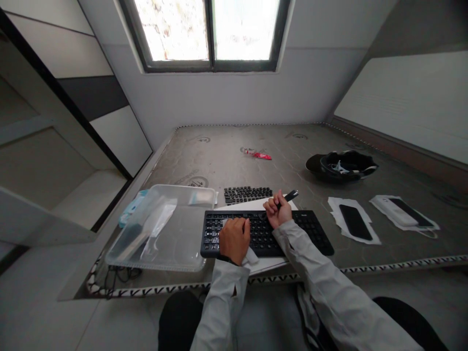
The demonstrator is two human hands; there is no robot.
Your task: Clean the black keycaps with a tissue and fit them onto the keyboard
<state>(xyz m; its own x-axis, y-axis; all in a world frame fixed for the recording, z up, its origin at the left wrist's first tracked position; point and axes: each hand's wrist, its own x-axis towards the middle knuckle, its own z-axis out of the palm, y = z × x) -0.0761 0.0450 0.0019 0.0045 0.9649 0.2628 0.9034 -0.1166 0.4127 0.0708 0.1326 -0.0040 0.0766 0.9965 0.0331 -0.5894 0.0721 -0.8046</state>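
Observation:
A black keyboard [307, 229] lies on a white sheet near the mattress's front edge. Many of its left and middle positions look bare of keycaps. Over its left part, my left hand [235, 239] is closed, with white tissue [250, 257] sticking out from under it. My right hand [278, 209] grips a slim black pen-shaped tool [291, 195], its lower end pointing down at the middle keys. What kind of tool it is, I cannot tell. Just behind the keyboard, loose black keycaps [247, 194] are laid out in rows.
To the left sits a clear plastic bin [175, 243] with papers in it, beside a blue packet [127, 214]. On the right are a phone [354, 222] on tissue, a second phone with a white object [405, 213], and a black cap [341, 165]. A red wrapper [258, 154] lies farther back.

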